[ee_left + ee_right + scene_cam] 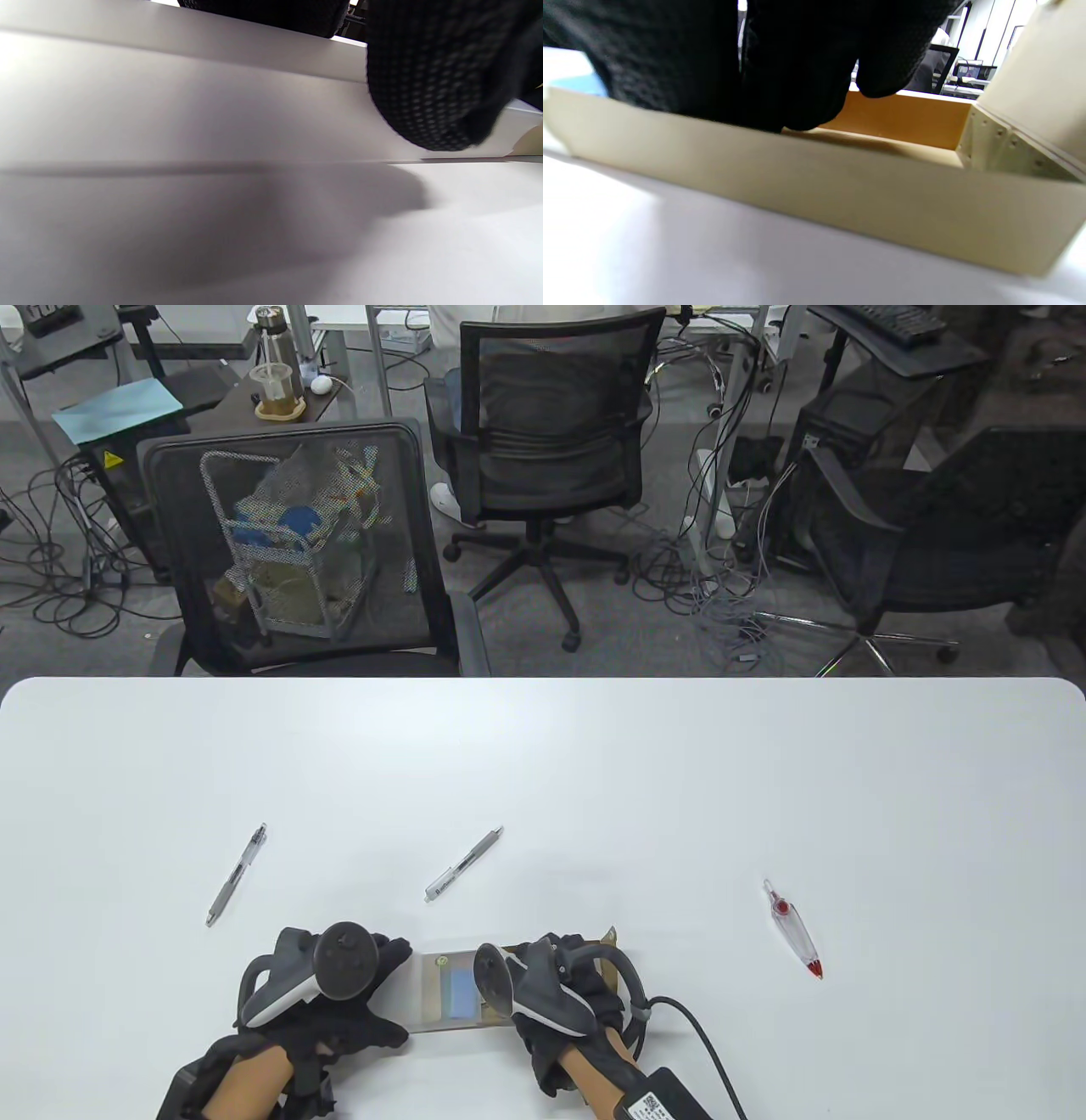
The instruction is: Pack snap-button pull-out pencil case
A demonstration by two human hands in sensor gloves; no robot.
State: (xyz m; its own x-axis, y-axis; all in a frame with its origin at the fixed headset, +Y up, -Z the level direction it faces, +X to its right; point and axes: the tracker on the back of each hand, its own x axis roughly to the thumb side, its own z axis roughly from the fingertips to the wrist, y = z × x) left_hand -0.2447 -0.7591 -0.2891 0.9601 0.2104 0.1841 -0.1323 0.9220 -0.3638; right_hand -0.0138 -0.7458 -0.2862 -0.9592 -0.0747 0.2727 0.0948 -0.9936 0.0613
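Observation:
The pencil case [454,994] lies near the table's front edge between both hands. It has a translucent sleeve with a blue patch and a cream pull-out tray. My left hand [394,980] holds the sleeve's left end; in the left wrist view one gloved fingertip [428,84] touches the pale sleeve [169,106]. My right hand [556,954] holds the tray end; in the right wrist view its fingers [780,63] reach over the cream wall [840,190] into the open tray. Two silver pens [236,875] [464,865] and a red-and-white pen [793,929] lie loose on the table.
The white table [594,763] stretches away behind the case. A black cable [704,1044] trails from my right wrist. Office chairs [297,551] stand beyond the table's far edge.

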